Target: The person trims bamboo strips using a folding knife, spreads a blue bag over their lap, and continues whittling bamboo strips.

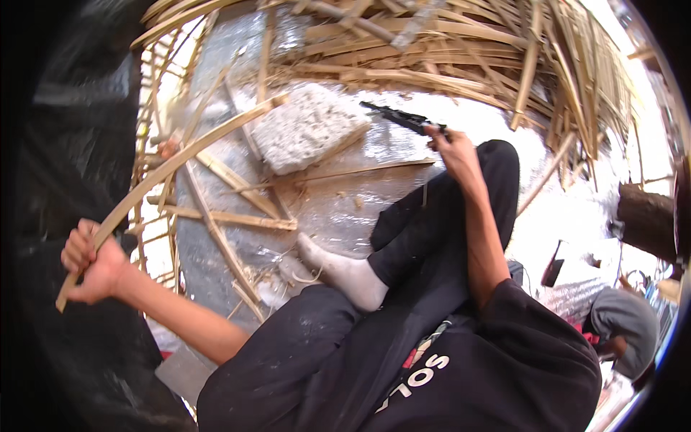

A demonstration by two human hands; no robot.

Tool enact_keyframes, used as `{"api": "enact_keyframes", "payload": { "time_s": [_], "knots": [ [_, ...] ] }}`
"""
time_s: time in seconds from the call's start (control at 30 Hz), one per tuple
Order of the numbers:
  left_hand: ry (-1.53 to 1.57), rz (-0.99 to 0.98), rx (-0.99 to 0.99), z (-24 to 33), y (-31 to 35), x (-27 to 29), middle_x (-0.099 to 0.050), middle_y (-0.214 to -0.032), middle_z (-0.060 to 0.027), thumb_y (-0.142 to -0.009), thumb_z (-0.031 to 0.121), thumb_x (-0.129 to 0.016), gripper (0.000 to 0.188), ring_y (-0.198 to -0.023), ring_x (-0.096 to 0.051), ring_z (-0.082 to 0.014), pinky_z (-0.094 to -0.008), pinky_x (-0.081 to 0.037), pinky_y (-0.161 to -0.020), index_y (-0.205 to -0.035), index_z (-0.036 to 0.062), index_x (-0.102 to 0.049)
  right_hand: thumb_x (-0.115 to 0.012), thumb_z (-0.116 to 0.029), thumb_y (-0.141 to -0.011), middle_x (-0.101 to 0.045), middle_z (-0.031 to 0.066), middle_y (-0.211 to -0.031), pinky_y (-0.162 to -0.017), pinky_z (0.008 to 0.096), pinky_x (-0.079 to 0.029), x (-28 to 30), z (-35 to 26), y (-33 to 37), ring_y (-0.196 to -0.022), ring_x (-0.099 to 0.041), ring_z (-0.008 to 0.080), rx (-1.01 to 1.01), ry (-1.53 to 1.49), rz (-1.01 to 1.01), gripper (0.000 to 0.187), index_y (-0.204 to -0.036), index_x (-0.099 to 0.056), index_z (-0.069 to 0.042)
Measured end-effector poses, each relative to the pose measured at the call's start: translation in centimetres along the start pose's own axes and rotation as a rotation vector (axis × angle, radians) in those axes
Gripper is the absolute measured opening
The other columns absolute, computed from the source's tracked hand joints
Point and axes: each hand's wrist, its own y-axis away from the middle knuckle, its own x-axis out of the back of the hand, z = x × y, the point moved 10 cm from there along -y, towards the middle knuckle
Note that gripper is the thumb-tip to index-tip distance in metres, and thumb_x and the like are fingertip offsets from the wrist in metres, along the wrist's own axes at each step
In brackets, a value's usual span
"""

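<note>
My left hand [99,261] is closed round the near end of a long bamboo strip [183,155], out at the left. The strip slants up to the right, and its far end reaches the upper left corner of a pale, pitted block [308,131]. Whether it rests on the block or hovers over it, I cannot tell. Above my raised knee, my right hand [458,155] grips a dark knife-like tool [397,116] whose long part points left toward the block. The tool appears apart from both block and strip; its exact kind is unclear.
A big pile of bamboo strips [439,54] lies beyond the block. Loose strips [216,229] and shavings cover the grey sheet [327,223] by my socked foot [345,273]. Dark sheeting [86,144] hangs at left. Another person [622,331] is at the lower right.
</note>
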Motion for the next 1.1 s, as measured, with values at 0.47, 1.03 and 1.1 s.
{"api": "enact_keyframes", "payload": {
  "time_s": [0.47, 1.03, 1.1],
  "knots": [
    [-0.694, 1.018, 0.744, -2.2, 22.4, 17.6, -0.066, -0.101, -0.0126, -0.101, 0.045, -0.052, 0.049, -0.101, -0.065, -0.0281, -0.0346, -0.054, -0.077, -0.121, 0.0013, -0.059, -0.078, -0.032, -0.079, -0.035, 0.0344, -0.137, -0.112, 0.0542, -0.028, 2.6, 1.0, 0.6, -0.130, -0.036, 0.0497, 0.082, -0.037, 0.417, 0.093, -0.143, -0.025, 0.010],
    [-1.304, -0.065, 1.553, -9.8, 16.5, 1.1, -0.066, -0.100, -0.0102, -0.106, 0.045, -0.044, 0.053, -0.082, -0.067, -0.0187, -0.0268, -0.050, -0.064, -0.139, 0.0047, -0.049, -0.064, -0.009, -0.078, -0.056, 0.0234, -0.117, -0.098, 0.0514, -0.035, -1.9, 0.8, -1.7, -0.119, -0.048, 0.0390, 0.067, 0.420, 0.388, 0.031, -0.108, -0.062, -0.001],
    [-1.396, -0.249, 1.606, -12.7, 13.7, -3.2, -0.067, -0.097, -0.0090, -0.105, 0.044, -0.045, 0.051, -0.080, -0.066, -0.0166, -0.0251, -0.049, -0.063, -0.135, 0.0037, -0.053, -0.064, -0.011, -0.080, -0.057, 0.0243, -0.116, -0.101, 0.0534, -0.034, -1.9, 1.4, -2.1, -0.118, -0.051, 0.0394, 0.042, 0.375, 0.275, 0.032, -0.109, -0.060, 0.003]
  ]
}}
